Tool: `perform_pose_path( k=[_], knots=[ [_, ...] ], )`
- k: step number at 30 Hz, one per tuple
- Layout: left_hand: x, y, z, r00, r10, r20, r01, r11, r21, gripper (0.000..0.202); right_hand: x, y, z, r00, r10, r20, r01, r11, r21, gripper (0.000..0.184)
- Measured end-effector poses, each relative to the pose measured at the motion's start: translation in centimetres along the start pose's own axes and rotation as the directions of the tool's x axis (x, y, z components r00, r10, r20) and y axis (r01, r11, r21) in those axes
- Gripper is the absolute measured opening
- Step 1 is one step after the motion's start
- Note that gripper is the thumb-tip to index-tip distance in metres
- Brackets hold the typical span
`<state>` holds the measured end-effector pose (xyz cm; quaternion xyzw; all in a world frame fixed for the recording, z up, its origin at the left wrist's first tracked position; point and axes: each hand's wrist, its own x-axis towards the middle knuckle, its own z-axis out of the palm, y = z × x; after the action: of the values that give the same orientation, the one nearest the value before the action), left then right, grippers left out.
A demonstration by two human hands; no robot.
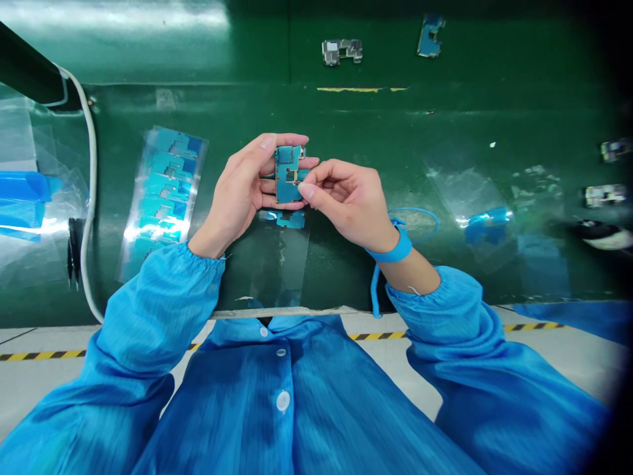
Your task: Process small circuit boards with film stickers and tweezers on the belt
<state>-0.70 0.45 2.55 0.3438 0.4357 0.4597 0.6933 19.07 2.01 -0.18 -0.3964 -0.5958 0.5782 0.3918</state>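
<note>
My left hand [242,191] grips a small blue circuit board [287,173] above the green work surface, fingers wrapped round its left edge. My right hand [341,198] pinches the board's right edge with thumb and forefinger. A blue strap [393,251] with a coiled cord circles my right wrist. Directly under the hands lies another blue board piece [291,219] on the surface. Both arms wear blue sleeves.
A clear sheet of several blue boards [165,191] lies to the left. A white cable [89,198] runs down the left side. Metal-shielded boards [342,51] sit far back, more parts [606,194] at the right. Clear film with a blue piece [487,221] lies to the right.
</note>
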Motion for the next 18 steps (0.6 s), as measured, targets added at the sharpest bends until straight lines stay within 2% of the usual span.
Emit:
perform_pose_path(
  k=[5,11,18],
  knots=[
    [0.00,0.03,-0.02,1.000,0.007,-0.009,-0.007,1.000,-0.017,0.041,0.01,0.18,0.02,1.000,-0.016,0.005,0.016,1.000,0.006,0.048],
    [0.09,-0.23,-0.28,0.998,0.047,0.039,-0.049,0.998,0.043,0.040,0.01,0.65,0.02,0.998,-0.059,0.005,0.059,0.998,0.028,0.044],
    [0.07,-0.29,-0.29,0.997,0.059,0.046,-0.061,0.997,0.045,0.037,0.04,0.95,-0.05,0.995,-0.096,0.013,0.095,0.994,0.049,0.038]
  ],
)
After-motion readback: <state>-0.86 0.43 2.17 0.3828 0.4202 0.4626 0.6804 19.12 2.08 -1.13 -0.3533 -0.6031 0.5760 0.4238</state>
